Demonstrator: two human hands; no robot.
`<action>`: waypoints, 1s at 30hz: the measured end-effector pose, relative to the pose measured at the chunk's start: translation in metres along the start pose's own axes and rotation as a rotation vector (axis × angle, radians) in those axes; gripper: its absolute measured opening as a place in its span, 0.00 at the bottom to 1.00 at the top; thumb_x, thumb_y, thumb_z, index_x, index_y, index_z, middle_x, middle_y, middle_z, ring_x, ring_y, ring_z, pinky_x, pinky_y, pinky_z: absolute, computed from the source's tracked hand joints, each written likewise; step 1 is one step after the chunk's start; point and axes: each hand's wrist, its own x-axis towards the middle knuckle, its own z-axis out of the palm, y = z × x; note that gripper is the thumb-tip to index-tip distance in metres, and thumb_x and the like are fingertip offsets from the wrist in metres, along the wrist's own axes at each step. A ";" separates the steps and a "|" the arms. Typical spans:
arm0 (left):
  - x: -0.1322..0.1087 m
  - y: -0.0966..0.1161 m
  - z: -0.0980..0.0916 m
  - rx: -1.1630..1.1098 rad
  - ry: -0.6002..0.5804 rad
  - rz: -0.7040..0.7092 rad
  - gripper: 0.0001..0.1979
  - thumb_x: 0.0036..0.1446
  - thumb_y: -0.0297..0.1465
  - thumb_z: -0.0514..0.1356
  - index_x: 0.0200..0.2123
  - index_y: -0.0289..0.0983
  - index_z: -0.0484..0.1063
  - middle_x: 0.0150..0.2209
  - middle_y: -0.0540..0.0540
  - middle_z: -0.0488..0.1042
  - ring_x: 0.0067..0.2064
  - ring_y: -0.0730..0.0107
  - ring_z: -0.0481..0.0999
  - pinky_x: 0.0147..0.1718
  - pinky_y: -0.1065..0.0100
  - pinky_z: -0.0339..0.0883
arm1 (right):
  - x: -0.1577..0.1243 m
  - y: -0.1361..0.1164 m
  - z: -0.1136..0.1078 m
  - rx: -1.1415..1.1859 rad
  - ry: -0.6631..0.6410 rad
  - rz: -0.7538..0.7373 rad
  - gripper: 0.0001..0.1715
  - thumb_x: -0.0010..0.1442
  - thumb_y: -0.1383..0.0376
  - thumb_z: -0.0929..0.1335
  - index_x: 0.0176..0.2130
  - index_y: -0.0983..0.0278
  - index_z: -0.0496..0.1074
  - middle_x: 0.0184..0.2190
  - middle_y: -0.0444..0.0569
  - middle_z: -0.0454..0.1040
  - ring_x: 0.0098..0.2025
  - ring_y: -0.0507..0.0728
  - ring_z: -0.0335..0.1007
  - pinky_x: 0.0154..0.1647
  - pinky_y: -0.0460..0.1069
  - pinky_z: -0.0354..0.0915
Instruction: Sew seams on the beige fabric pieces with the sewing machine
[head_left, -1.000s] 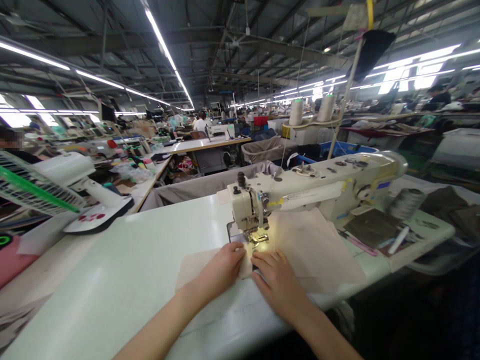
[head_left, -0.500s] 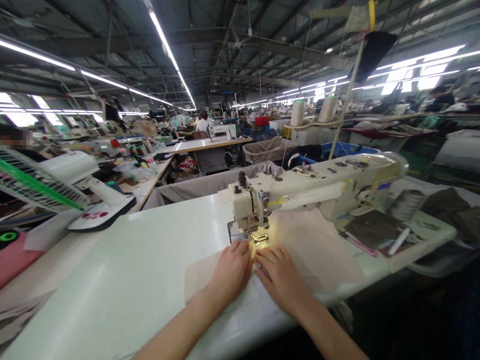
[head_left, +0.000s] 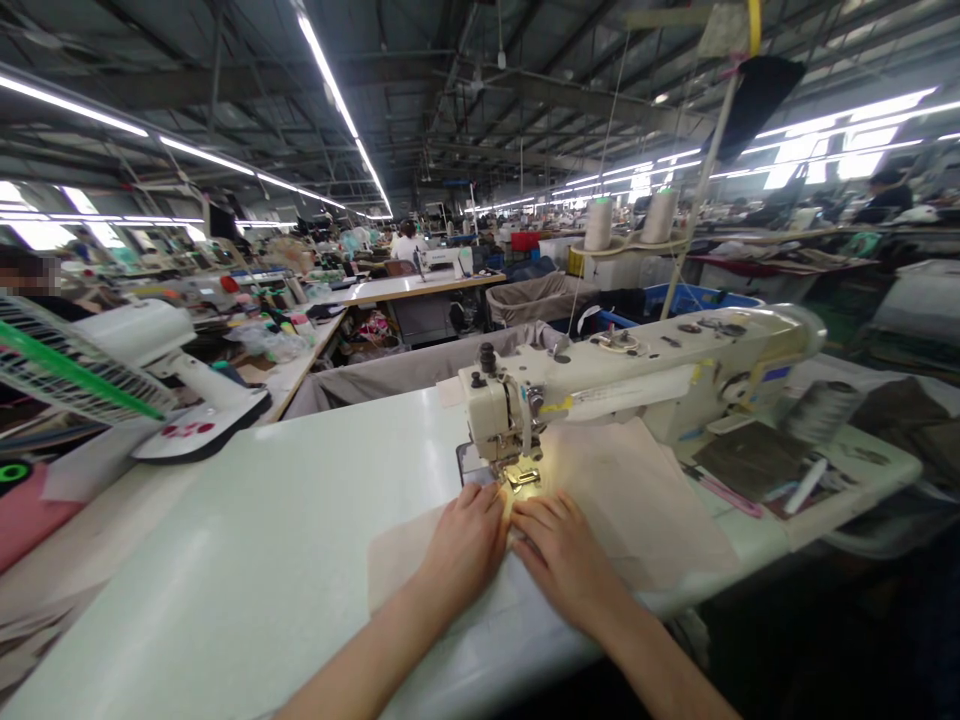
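Beige cloth (head_left: 401,555) shows its blunt end, pointing left, from under the left hand (head_left: 469,530), whose fingers lie pressed together, tips just before the foot (head_left: 523,478) (whether they pinch, I cannot tell). Beside it, the right hand (head_left: 562,545) rests fingers together, thumb apart, on cloth spreading right beneath the machine (head_left: 645,355), long axis roughly side to side.

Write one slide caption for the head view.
Left hand and right hand rest on pale fabric at the sewing machine.
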 end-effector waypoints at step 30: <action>-0.032 0.013 -0.001 -0.056 -0.055 0.122 0.14 0.69 0.28 0.54 0.54 0.38 0.71 0.57 0.41 0.73 0.54 0.55 0.71 0.51 0.56 0.71 | -0.017 0.003 -0.001 -0.098 0.007 -0.082 0.16 0.70 0.70 0.64 0.54 0.60 0.72 0.52 0.50 0.77 0.57 0.61 0.69 0.66 0.65 0.55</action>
